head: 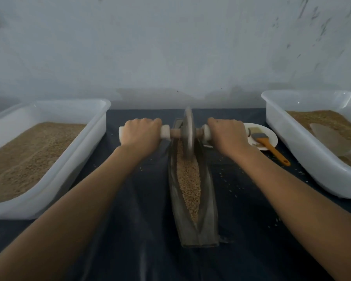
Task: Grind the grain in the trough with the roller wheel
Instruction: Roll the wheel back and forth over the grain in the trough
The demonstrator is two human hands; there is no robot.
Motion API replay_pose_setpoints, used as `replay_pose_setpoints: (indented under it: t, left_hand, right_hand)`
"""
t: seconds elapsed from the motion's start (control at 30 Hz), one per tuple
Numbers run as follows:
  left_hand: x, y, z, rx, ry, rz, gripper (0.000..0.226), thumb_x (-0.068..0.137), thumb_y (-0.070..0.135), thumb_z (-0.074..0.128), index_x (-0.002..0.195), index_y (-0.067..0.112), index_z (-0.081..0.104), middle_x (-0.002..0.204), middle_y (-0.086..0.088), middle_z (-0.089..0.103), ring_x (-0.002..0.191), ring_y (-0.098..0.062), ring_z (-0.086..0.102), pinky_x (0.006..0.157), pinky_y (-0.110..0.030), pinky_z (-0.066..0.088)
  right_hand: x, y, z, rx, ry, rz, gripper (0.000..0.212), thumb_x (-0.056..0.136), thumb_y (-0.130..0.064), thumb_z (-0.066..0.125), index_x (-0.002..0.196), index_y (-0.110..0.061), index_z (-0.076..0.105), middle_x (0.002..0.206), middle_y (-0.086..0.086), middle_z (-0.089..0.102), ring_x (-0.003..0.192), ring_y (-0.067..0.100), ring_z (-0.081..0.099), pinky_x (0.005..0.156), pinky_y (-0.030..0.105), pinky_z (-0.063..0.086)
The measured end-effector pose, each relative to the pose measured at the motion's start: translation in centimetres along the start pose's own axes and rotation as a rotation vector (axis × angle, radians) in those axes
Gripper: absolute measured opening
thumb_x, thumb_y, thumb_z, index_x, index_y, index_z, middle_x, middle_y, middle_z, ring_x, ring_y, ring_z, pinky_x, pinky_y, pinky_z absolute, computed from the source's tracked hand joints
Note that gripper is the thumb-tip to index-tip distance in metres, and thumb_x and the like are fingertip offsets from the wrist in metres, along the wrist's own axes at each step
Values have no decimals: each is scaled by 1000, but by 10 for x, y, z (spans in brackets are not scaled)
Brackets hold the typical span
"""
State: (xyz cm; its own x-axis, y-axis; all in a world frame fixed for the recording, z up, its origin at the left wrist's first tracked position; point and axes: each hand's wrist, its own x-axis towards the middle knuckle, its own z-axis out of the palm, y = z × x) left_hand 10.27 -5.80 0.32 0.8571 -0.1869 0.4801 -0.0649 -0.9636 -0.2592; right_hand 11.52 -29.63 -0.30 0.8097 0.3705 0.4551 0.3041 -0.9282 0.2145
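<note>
A long, narrow dark metal trough (209,199) lies lengthwise on the dark table in front of me, with tan grain (188,179) filling its groove. A grey roller wheel (187,131) stands upright in the far end of the trough, its rim down in the grain. A wooden axle with white handle ends runs through the wheel. My left hand (141,134) grips the left handle. My right hand (227,135) grips the right handle. Both arms are stretched forward.
A white tub (85,151) full of tan grain sits at the left. Another white tub (292,142) at the right holds grain and a clear scoop. A small white plate (272,136) with an orange-handled brush (272,149) lies beside my right hand. Stray grains dot the dark tablecloth.
</note>
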Motion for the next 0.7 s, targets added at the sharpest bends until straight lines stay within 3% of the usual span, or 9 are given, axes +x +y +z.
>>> replay_pose_setpoints:
  t: [0.17,0.3,0.4,0.47,0.57,0.63,0.7]
  left_hand:
    - [-51,6,-30,-18,-71,62,21,83,36,60,82,26,41,74,5,58,61,-22,53,53,-31,27]
    - [-116,3,-66,-136,17,218,42,54,30,83,69,24,44,56,8,48,42,-16,42,46,-21,17]
    - [-123,-3,-70,-146,-37,231,53,44,27,88,67,26,40,52,9,44,39,-14,35,48,-19,9]
    - [-106,0,-58,-70,-58,195,49,50,29,87,67,25,41,53,7,49,39,-17,44,47,-20,13]
    - [-59,6,-28,11,-30,60,29,77,33,68,76,26,39,71,4,62,61,-24,61,51,-29,26]
    - [-26,6,-16,23,-26,8,22,85,31,58,79,26,38,80,3,64,69,-25,62,54,-30,29]
    - [-4,4,-12,36,-13,17,20,87,28,56,79,25,39,80,2,63,65,-25,58,55,-31,30]
  right_hand:
    - [-55,-2,-17,71,-84,-47,32,75,-38,71,88,-23,46,81,-2,65,67,24,61,53,33,39]
    - [-113,-2,-53,105,28,-156,49,47,-37,87,76,-25,49,61,-7,55,47,17,53,41,28,37]
    - [-118,-2,-59,110,11,-185,51,40,-36,88,74,-25,52,57,-8,53,43,14,50,38,28,38]
    - [-102,-1,-48,71,-25,-168,48,46,-36,88,75,-24,51,60,-7,56,46,15,53,40,27,35]
    - [-58,1,-18,-2,-35,-87,35,68,-34,79,83,-22,49,72,-3,63,58,21,59,48,29,29]
    - [-27,5,-2,27,6,-38,31,74,-34,74,85,-20,49,77,1,65,62,26,61,51,31,29]
    - [-8,7,7,54,-11,2,28,79,-35,69,87,-21,46,82,3,66,68,30,61,54,33,30]
